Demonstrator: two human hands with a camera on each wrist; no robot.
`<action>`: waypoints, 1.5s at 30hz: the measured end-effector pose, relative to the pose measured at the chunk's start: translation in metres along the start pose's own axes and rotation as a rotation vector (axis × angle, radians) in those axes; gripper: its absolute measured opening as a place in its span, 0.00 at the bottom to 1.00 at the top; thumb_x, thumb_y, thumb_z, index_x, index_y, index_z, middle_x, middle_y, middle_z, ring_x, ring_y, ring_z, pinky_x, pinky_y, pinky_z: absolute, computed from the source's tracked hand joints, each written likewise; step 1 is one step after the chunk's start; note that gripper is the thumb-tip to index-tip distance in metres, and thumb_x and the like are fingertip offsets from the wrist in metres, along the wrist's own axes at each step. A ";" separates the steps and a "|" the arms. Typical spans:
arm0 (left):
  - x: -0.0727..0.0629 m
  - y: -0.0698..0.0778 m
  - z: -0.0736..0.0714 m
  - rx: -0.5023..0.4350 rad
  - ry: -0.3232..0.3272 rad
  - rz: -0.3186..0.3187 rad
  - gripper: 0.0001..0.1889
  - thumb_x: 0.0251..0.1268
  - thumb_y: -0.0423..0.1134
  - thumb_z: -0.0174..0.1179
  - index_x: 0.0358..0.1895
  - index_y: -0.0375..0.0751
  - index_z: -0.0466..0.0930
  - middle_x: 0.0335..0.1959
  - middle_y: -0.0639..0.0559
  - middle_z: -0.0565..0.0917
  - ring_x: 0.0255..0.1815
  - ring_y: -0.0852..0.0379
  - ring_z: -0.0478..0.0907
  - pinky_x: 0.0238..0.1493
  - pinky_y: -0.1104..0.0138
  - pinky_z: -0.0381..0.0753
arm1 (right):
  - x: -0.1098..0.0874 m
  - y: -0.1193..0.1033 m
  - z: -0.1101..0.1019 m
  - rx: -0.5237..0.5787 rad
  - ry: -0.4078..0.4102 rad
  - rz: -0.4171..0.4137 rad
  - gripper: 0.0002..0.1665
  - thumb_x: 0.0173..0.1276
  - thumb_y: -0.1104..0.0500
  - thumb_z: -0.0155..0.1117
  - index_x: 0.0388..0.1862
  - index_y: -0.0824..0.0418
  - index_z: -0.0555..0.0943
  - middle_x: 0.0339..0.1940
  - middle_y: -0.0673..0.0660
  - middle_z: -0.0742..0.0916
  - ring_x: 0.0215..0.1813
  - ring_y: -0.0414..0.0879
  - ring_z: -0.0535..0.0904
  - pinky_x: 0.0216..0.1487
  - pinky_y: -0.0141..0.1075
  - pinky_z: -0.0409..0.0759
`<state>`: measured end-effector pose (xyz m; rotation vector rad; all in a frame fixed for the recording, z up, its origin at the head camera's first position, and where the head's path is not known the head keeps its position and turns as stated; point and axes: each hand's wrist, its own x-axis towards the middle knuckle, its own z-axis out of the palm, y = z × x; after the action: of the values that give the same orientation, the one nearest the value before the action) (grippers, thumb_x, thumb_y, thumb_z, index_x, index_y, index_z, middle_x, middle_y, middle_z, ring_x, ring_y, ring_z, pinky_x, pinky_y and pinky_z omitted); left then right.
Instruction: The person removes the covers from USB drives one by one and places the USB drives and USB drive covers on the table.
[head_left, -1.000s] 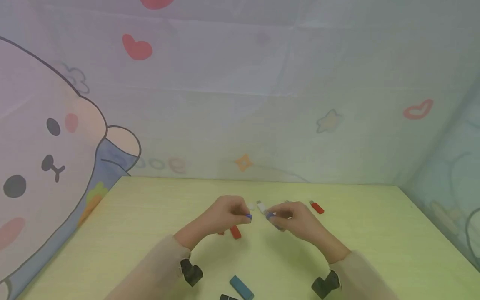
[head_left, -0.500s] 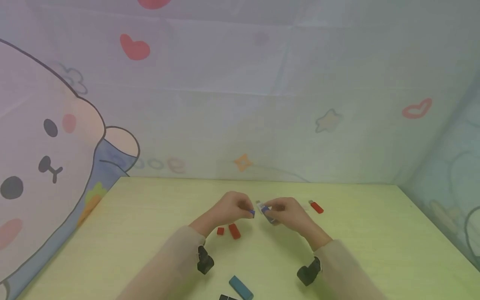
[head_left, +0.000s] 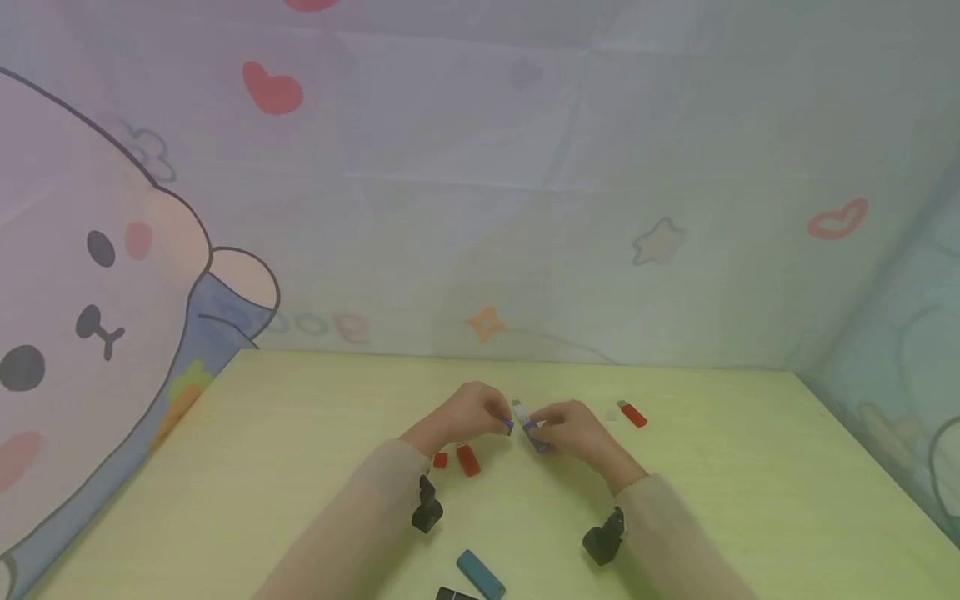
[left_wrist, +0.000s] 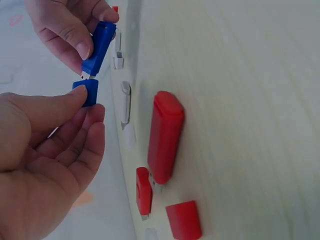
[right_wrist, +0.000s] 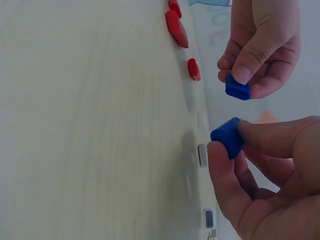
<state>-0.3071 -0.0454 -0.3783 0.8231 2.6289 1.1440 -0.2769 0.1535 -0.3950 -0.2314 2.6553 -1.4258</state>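
My left hand (head_left: 472, 412) pinches a small blue cap (left_wrist: 91, 95) between thumb and fingertips. Opposite it, my right hand (head_left: 573, 427) holds a blue USB stick (left_wrist: 101, 47) by its body. The stick's metal plug points at the cap's open end, with a narrow gap between them in the left wrist view. Both pieces are held above the table; in the right wrist view the stick's plug is hidden. Below the left hand lie an uncapped red USB stick (head_left: 468, 460) and its loose red cap (head_left: 441, 460).
Beyond the hands lies a white USB stick (head_left: 519, 408). Another red USB stick (head_left: 633, 413) is to the right, beside a pale cap (head_left: 611, 415). A teal stick (head_left: 481, 575) and a black object (head_left: 453, 594), cut off by the frame, lie at the near edge.
Both hands have come closer together, the left moving right with the cap and the right moving left with the blue USB stick. The red cap has come into fuller view.
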 end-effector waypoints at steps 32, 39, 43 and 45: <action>0.022 -0.010 0.019 0.142 -0.061 -0.108 0.04 0.50 0.28 0.69 0.30 0.36 0.85 0.33 0.51 0.84 0.35 0.58 0.73 0.39 0.68 0.74 | 0.010 0.011 0.002 -0.152 -0.030 0.052 0.15 0.61 0.61 0.67 0.45 0.68 0.84 0.37 0.58 0.87 0.31 0.44 0.80 0.30 0.35 0.79; 0.021 -0.010 0.019 0.154 -0.072 -0.123 0.05 0.51 0.27 0.68 0.33 0.35 0.86 0.35 0.49 0.84 0.35 0.58 0.74 0.39 0.67 0.75 | 0.009 0.011 0.005 -0.173 -0.009 0.051 0.14 0.60 0.61 0.68 0.43 0.68 0.85 0.36 0.58 0.88 0.30 0.45 0.80 0.30 0.35 0.79; 0.021 -0.009 0.019 0.173 -0.081 -0.132 0.06 0.52 0.29 0.68 0.35 0.35 0.86 0.37 0.48 0.85 0.36 0.56 0.75 0.50 0.56 0.76 | 0.010 0.011 0.006 -0.184 -0.005 0.058 0.13 0.61 0.61 0.67 0.43 0.68 0.85 0.38 0.59 0.87 0.30 0.45 0.81 0.31 0.36 0.80; 0.021 -0.009 0.019 0.180 -0.086 -0.137 0.06 0.53 0.29 0.68 0.35 0.36 0.87 0.38 0.48 0.86 0.39 0.55 0.76 0.55 0.50 0.73 | 0.011 0.011 0.007 -0.189 -0.004 0.060 0.13 0.61 0.61 0.67 0.43 0.68 0.85 0.39 0.60 0.87 0.31 0.45 0.81 0.32 0.36 0.80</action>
<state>-0.3218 -0.0270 -0.3965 0.6915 2.6978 0.8289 -0.2875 0.1517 -0.4085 -0.1690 2.7697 -1.1558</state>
